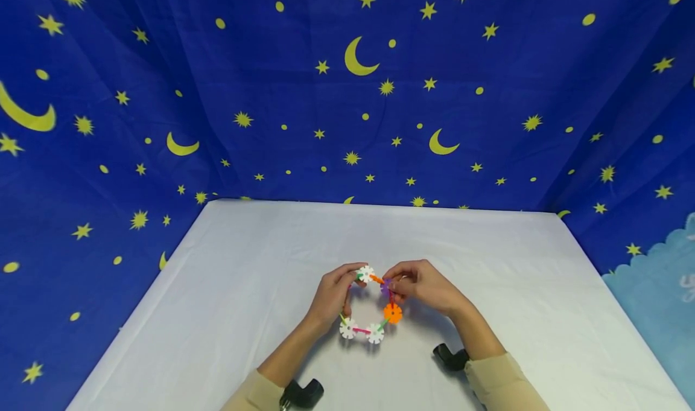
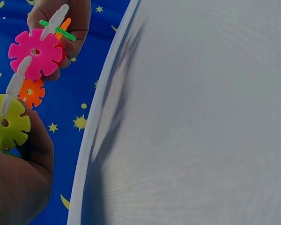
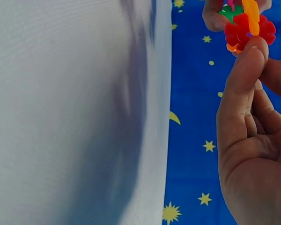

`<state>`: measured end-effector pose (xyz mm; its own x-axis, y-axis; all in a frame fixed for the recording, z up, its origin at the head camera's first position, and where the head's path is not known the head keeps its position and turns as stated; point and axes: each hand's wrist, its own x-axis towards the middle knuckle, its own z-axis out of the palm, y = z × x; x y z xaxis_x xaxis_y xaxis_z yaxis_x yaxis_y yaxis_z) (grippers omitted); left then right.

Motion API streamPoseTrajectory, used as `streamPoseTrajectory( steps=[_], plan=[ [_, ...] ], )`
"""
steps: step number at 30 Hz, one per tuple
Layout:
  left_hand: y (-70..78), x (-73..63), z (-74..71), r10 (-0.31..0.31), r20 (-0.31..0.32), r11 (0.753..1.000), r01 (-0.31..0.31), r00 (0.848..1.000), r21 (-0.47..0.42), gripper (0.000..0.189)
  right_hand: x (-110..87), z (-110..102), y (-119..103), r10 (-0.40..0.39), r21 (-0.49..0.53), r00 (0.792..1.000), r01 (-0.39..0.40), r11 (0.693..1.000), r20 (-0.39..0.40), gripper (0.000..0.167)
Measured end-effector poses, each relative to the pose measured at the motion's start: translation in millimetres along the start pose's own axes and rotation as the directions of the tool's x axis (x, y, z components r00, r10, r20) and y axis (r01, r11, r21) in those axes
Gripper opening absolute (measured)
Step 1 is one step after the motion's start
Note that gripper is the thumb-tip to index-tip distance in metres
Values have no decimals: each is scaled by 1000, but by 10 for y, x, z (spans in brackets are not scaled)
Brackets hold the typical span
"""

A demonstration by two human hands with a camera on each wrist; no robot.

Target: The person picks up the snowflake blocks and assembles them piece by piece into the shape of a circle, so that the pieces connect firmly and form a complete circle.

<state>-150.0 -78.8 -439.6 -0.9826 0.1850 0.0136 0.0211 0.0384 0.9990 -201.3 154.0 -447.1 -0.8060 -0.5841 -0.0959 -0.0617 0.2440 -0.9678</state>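
Above the white table, a ring of notched plastic snowflake discs [image 1: 375, 334] joined by short coloured sticks is held between both hands. My left hand [image 1: 331, 293] grips its left side, with fingers partly hidden behind the discs. At the upper right my right hand [image 1: 426, 285] pinches the ring by a purple disc [image 1: 385, 287]; an orange disc [image 1: 393, 313] sits just below. In the left wrist view a yellow disc [image 2: 16, 124] is by the left thumb and a pink disc [image 2: 35, 54] beyond it. A red disc [image 3: 241, 33] shows at the right fingertips in the right wrist view.
A white cloth covers the table [image 1: 260, 236]. Dark blue curtains [image 1: 304, 97] with yellow moons and stars stand behind and at the sides. Black devices [image 1: 304, 394] are at both wrists. Light blue fabric [image 1: 657, 296] hangs at the right.
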Motion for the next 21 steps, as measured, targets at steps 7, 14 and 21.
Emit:
streamPoseTrajectory(
  steps=[7,14,21],
  plan=[
    [8,-2,37,0,-7,1000,0,1000,6,32,0,20,-8,1,-16,1000,-1,1000,-6,17],
    [4,17,32,-30,28,1000,31,999,-6,33,10,-9,41,16,-51,997,-20,999,-77,17],
    [9,18,18,-75,26,996,76,997,-47,39,-7,-120,114,55,9,992,-55,998,-110,21]
  ],
)
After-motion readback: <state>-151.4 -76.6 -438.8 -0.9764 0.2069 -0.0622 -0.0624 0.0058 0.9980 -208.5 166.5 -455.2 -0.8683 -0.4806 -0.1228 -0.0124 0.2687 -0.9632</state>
